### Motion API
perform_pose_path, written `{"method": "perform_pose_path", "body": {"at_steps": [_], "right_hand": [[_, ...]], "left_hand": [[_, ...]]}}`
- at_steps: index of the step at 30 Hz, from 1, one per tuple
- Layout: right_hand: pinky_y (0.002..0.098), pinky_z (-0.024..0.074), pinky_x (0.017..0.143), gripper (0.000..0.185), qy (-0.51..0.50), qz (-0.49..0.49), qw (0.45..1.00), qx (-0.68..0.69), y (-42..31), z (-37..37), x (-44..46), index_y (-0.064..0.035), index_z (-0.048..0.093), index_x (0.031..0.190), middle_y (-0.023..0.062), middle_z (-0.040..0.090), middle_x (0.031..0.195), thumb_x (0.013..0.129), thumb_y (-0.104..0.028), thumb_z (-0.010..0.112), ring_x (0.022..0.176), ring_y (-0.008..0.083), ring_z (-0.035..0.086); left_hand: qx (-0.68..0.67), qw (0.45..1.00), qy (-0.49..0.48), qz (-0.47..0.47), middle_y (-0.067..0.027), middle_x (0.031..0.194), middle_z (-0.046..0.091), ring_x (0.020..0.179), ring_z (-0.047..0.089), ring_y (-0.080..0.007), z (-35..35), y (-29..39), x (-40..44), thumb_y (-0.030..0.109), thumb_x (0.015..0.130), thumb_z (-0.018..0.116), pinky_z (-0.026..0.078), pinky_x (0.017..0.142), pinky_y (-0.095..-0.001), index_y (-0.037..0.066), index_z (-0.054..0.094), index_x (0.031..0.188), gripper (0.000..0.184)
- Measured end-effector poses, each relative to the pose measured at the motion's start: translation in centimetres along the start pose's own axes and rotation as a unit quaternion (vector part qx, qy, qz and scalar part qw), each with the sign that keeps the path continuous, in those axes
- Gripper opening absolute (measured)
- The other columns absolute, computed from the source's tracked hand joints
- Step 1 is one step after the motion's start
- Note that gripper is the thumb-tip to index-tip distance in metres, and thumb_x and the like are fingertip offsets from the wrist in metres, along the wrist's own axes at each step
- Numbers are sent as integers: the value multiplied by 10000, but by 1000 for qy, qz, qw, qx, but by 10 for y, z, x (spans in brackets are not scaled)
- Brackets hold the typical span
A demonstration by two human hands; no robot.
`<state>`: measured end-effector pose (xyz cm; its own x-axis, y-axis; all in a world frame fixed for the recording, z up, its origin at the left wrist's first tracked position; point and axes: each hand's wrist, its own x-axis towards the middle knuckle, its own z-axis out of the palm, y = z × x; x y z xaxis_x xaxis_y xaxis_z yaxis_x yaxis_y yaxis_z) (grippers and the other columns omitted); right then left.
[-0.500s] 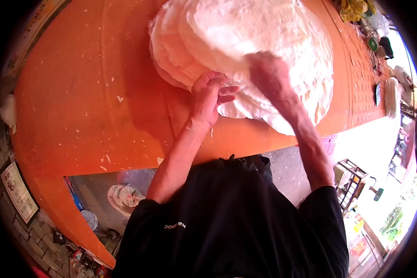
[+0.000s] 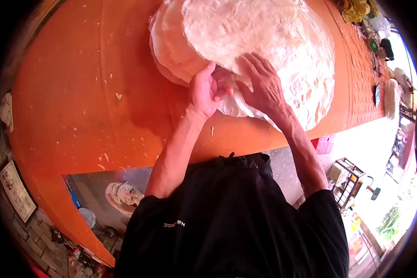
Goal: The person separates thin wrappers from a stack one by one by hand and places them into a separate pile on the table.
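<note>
A stack of large, thin, whitish sheets (image 2: 282, 41) with wavy edges lies on the orange table. Its layers show in steps along the left side. My right hand (image 2: 262, 85) rests on the top sheet near the front edge, open, its fingers stretched flat and the thumb apart. Beside it at the stack's near-left edge is my left hand (image 2: 204, 92), palm turned inward. Its thumb points up and apart from the loosely bent fingers, and I make out nothing held between them. Part of the sheet edge between the two hands is hidden.
The orange table (image 2: 78, 102) carries small pale flakes. Bags and small items, among them a yellow bag (image 2: 355, 10), line its far right edge. Below the table are a cloth bundle (image 2: 124, 197) and a pink crate (image 2: 324, 144); a metal rack (image 2: 350, 178) stands to the right.
My right hand has gone from a blurred, bent-finger shape to lying flat on the top sheet, slightly lower. My left hand has turned a little, thumb higher. The top sheet's left edge now shows more clearly.
</note>
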<state>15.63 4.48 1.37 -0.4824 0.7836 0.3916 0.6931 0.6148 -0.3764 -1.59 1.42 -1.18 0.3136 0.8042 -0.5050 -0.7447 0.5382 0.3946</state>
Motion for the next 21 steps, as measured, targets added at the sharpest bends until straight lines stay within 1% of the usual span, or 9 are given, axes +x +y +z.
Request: {"method": "perform_pose_path", "body": {"at_steps": [4,6,8,10,11,13,15,18,21], "right_hand": [[421,441,886,210,-1,57,996,-71,15,19,3,-34,581,941,138,615,1045,739,-91,595,1074,304,552],[423,482,828,205,1,53,995,-85,28,17,17,-74,627,963,101,657,983,764,-66,576,961,303,616],[424,506,715,193,-316,98,912,-244,45,-2,46,-107,643,940,104,667,880,770,-69,561,834,302,642],[426,509,621,136,-211,37,918,-333,58,-63,88,-119,645,892,109,664,809,794,-89,556,728,310,646],[389,507,609,276,-164,129,916,-342,53,-98,107,-147,574,1118,139,675,923,844,-183,571,730,287,658],[363,494,592,271,0,147,955,-259,-12,-153,120,-100,591,1104,171,675,873,886,-259,595,679,273,648],[373,483,588,231,116,69,977,-163,-43,-158,114,-24,679,865,173,664,710,877,-242,604,625,282,627],[400,478,497,110,-15,-15,967,-255,32,-102,69,-105,639,774,110,632,657,794,-58,542,594,304,637],[422,491,571,109,-173,71,973,-134,47,-40,31,-92,643,821,136,641,709,846,-111,539,658,311,636]], "left_hand": [[-12,999,-52,9,-132,992,665,644,635,-245,10,3,6,351,983,397,346,422,-214,43,522,1009,332],[-8,999,-28,19,-127,1034,655,689,638,-244,16,7,5,349,979,409,397,485,-240,30,526,1080,354],[29,999,-39,15,-135,1053,644,762,640,-235,10,4,1,354,967,434,429,567,-262,16,516,1158,396],[113,992,5,61,-153,1080,633,810,637,-222,3,-5,-5,342,949,463,435,614,-255,10,507,1199,418],[146,987,28,54,-165,1097,623,863,634,-210,3,-6,-11,310,936,480,441,642,-257,2,502,1200,407],[165,983,58,52,-159,1090,625,872,636,-209,5,-6,-20,283,940,471,446,649,-258,1,501,1203,386],[178,978,95,49,-142,1065,631,888,643,-205,5,-6,-25,222,950,465,460,662,-260,3,501,1203,337],[184,969,144,84,-134,1030,643,852,653,-205,7,-3,-36,183,949,490,475,640,-252,3,501,1202,311],[204,946,205,144,-127,991,653,831,664,-212,-11,-3,-44,156,940,520,497,624,-260,-3,495,1205,310]]}}
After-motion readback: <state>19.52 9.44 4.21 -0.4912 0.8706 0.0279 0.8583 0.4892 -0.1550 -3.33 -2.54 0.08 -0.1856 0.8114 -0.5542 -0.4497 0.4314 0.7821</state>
